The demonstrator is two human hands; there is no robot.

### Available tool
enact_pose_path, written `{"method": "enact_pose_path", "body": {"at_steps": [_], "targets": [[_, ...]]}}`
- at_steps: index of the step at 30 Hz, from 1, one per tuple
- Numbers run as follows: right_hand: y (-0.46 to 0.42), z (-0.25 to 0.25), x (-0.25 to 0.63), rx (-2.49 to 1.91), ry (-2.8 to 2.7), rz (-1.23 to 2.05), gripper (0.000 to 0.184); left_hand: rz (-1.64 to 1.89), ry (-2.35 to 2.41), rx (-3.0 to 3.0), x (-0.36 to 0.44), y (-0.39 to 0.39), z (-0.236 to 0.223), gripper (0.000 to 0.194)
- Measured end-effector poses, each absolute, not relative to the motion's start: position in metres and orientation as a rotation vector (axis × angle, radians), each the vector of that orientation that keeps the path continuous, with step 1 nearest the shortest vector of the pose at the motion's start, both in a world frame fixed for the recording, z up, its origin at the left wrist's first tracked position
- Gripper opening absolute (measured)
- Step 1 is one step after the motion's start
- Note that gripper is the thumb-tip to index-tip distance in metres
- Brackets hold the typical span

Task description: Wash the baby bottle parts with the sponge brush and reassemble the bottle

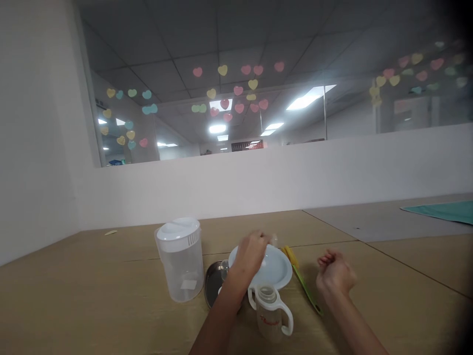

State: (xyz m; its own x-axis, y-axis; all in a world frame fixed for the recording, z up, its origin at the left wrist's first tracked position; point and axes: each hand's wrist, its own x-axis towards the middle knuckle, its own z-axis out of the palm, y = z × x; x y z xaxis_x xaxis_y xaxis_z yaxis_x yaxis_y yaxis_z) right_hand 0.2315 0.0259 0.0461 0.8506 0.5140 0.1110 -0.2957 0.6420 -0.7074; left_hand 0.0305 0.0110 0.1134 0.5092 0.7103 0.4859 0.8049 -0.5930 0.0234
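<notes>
My left hand [251, 254] is over a pale blue-white bowl [279, 271], its fingers pinched on a small clear piece [274, 240] whose kind I cannot make out. Just in front of the bowl stands a clear baby bottle [269, 318] with two white handles, uncapped, with red lettering. My right hand [335, 271] is raised to the right, slightly blurred, its fingers curled in with nothing visible in them. Between that hand and the bowl lies a brush [305, 288] with a green handle and yellow head. My left forearm partly hides a round metal dish [211, 286] holding small clear and white parts.
A clear plastic pitcher [183, 266] with a white lid stands left of the metal dish. Behind the wooden table [111, 286] is a white wall [221, 187] below a window with heart stickers. A teal cloth [447, 211] lies at the far right.
</notes>
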Motion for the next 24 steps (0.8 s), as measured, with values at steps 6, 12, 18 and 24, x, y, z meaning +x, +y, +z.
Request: {"method": "enact_pose_path", "body": {"at_steps": [6, 12, 18, 24], "targets": [[0.028, 0.031, 0.221, -0.826, -0.426, 0.457, 0.031, -0.942, -1.293, -2.608, 0.015, 0.013, 0.121, 0.029], [0.025, 0.01, 0.182, -1.027, -0.794, 0.376, 0.042, -0.699, -1.345, -2.72, 0.016, 0.02, 0.108, 0.029], [0.025, 0.003, 0.184, -1.283, -1.061, 0.09, 0.056, -0.462, -1.493, -2.795, 0.015, 0.026, 0.089, 0.02], [0.025, 0.005, 0.185, -1.327, -1.105, 0.004, 0.056, -0.373, -1.617, -2.819, 0.016, 0.032, 0.072, 0.025]]}}
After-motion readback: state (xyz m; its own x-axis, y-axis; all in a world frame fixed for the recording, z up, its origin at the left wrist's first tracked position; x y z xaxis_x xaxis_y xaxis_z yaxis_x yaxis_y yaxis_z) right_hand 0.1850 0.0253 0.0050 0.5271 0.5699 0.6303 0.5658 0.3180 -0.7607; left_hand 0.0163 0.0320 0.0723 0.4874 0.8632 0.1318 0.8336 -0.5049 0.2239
